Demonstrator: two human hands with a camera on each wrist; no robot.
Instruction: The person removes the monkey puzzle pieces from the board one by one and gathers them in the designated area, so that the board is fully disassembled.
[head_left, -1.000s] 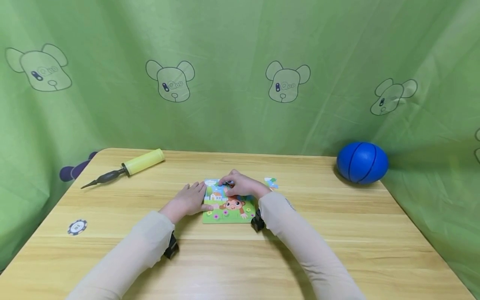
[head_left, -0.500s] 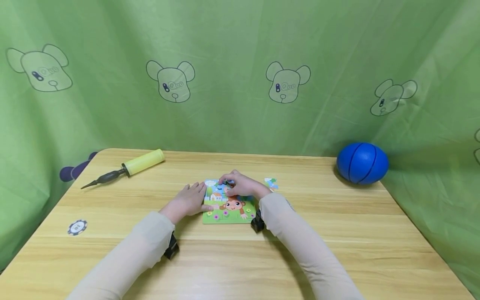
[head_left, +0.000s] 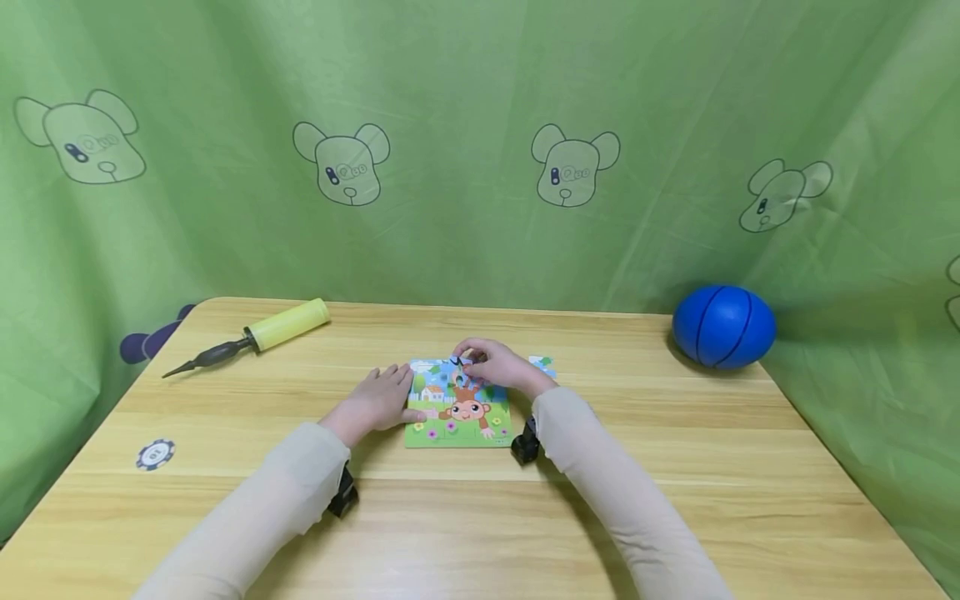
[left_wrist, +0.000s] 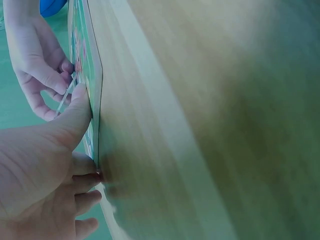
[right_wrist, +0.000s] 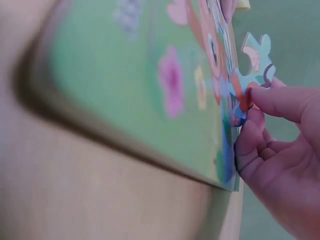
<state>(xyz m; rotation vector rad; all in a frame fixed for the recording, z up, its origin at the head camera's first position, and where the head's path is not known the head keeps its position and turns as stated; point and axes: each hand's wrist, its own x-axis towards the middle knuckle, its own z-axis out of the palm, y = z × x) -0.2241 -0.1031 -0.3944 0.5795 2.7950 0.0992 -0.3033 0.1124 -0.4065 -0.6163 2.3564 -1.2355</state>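
Observation:
A jigsaw puzzle with a monkey, a house and flowers lies in its tray on the table. My left hand rests along its left edge, with the thumb on the picture and the fingers loosely extended. Over the upper part of the puzzle, my right hand pinches a puzzle piece between thumb and fingers. In the right wrist view this puzzle piece stands tilted up from the board, blue with orange and pink print. Another loose puzzle piece lies on the table beyond the right wrist, partly hidden by it.
A yellow and black hand pump lies at the back left. Nearer on the left is a poker chip. A blue ball sits at the back right corner. Green curtain hangs behind the table.
My right hand has shifted a little to the right, and the piece it pinches now shows tilted up off the board. The left hand has stayed in place.

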